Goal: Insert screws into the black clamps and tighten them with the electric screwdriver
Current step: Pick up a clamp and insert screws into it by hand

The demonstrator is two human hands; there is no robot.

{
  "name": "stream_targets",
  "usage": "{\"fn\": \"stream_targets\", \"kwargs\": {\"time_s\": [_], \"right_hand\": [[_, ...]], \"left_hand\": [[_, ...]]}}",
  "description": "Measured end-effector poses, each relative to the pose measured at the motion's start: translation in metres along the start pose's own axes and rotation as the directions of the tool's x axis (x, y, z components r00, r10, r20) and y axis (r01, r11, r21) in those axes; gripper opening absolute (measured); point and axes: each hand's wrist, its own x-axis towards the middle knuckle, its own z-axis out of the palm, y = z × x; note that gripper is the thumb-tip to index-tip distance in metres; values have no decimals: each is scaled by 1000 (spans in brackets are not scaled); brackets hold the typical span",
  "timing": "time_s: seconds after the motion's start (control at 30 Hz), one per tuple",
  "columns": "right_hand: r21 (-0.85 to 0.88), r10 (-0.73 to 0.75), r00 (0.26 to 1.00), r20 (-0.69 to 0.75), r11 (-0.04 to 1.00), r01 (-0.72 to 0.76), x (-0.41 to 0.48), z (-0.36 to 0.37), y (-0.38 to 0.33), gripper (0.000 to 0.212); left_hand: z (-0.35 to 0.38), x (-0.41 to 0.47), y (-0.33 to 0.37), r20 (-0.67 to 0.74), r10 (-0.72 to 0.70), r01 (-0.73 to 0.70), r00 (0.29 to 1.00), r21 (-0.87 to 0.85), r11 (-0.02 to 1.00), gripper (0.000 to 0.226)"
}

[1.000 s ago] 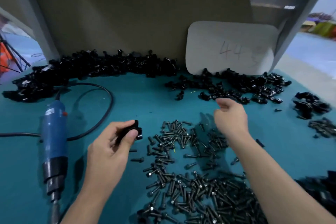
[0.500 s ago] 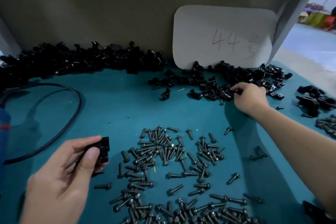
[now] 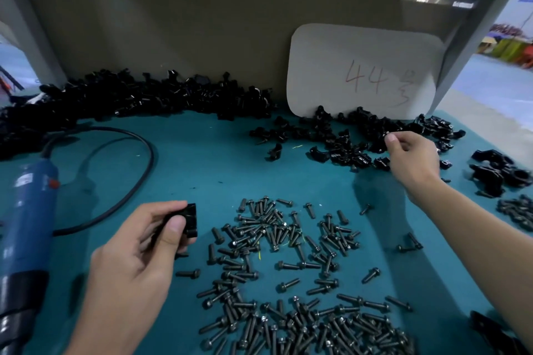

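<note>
Teal table top [image 3: 202,170] has lots of dark screws [image 3: 288,239] spread out in the middle. Left hand [image 3: 135,262] holds one black clamp [image 3: 189,219] between thumb and fingers, just beside the screws. Right hand [image 3: 412,158] is at the clamp pile [image 3: 346,138] by the white card [image 3: 363,72] and pinches a small black piece [image 3: 386,133], maybe a clamp. Blue electric screwdriver [image 3: 28,210] lies at the left

Loose black clamps [image 3: 161,98], dark screws [image 3: 274,235], blue electric screwdriver [image 3: 28,210] on tabletop [image 3: 202,170].
Clamps heaped along far edge; screws scattered nearer; screwdriver lying flat at left.
</note>
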Motion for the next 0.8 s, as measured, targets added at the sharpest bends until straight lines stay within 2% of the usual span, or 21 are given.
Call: {"fn": "stream_targets", "kwargs": {"time_s": [0.07, 0.1, 0.17, 0.23, 0.3, 0.37, 0.43, 0.5, 0.67, 0.8], "right_hand": [[229, 68, 998, 18, 971, -70, -10, -5, -14, 20], [396, 109, 991, 73, 909, -129, -19, -8, -25, 18], [666, 151, 963, 222, 698, -263, -45, -14, -48, 20], [756, 176, 911, 372, 512, -408, -77, -20, -68, 22], [749, 181, 829, 529, 359, -557, -113, -27, -85, 19], [704, 105, 740, 664, 246, -667, -149, -30, -99, 20], [664, 28, 690, 723, 247, -705, -182, -27, -111, 34], [660, 17, 688, 725, 268, -702, -207, -19, -120, 45], [653, 2, 700, 714, 359, -667, -237, 12, -131, 37], [618, -131, 635, 761, 442, -650, -243, 30, -123, 40]], "left_hand": [[-1, -1, 3, 27, 0, 0, 1000, -13, 1000, 25], [-1, -2, 6, 39, -1, 2, 999, -26, 1000, 27], [0, -4, 13, 57, -6, 9, 998, -57, 998, 29], [0, -5, 19, 76, -12, 19, 997, -84, 996, 28], [-1, -5, 25, 104, -34, 45, 994, -108, 993, 30], [-1, -7, 28, 118, -52, 66, 992, -122, 990, 37], [1, -9, 33, 110, -32, 47, 993, -136, 990, 32], [4, -12, 40, 123, -15, 36, 992, -168, 985, 30], [8, -15, 46, 130, -33, 65, 991, -250, 966, 33], [9, -14, 41, 142, -33, 77, 989, -314, 946, 38]]}}
